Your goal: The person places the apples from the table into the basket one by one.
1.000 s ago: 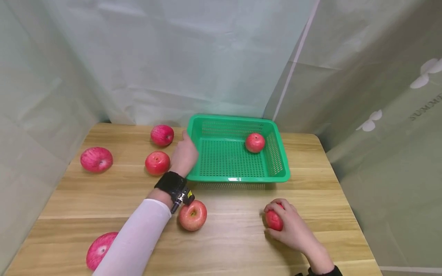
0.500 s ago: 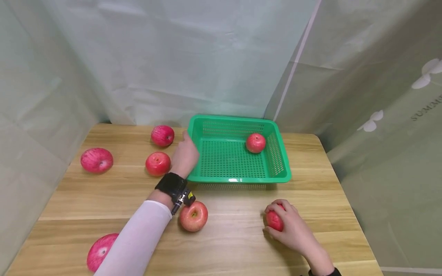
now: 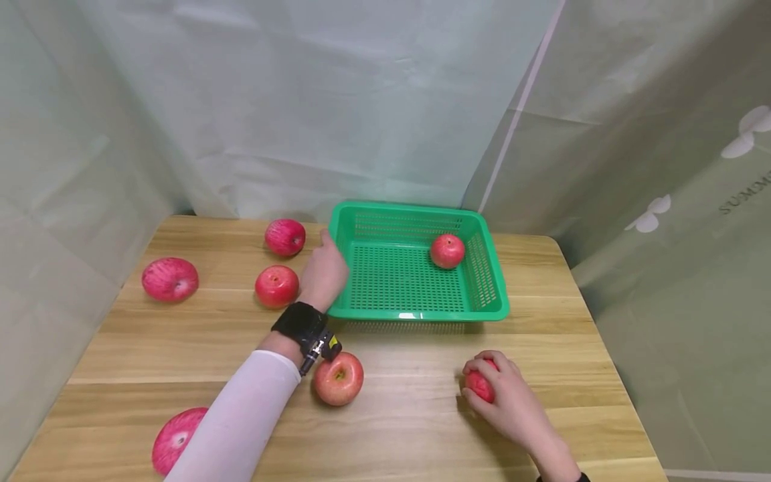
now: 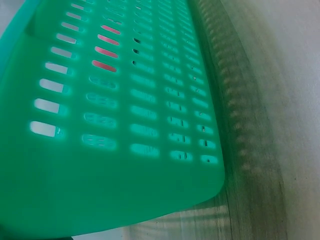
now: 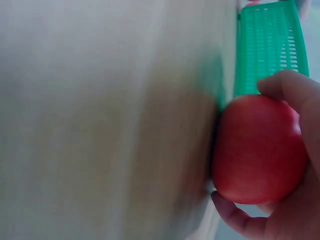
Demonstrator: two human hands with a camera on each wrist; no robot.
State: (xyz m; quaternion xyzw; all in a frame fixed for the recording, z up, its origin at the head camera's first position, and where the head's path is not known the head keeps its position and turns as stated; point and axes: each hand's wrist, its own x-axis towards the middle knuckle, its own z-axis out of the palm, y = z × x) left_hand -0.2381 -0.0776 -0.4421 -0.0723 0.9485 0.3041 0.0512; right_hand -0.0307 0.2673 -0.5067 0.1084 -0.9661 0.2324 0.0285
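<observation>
By the left hand [image 3: 325,273], its fingers too hidden to tell, the basket [image 3: 442,314], long axis along the table's far edge, is being touched, while rightward an apple [image 3: 480,386] is being clasped in the fingers of the right hand [image 3: 510,405].

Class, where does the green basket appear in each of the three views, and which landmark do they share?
Head: the green basket sits near the centre, slightly right.
Left wrist: close up, it fills much of the left and centre.
Right wrist: upper right, just above the held red apple.
Shared landmark: the table, blurred in the right wrist view.
</observation>
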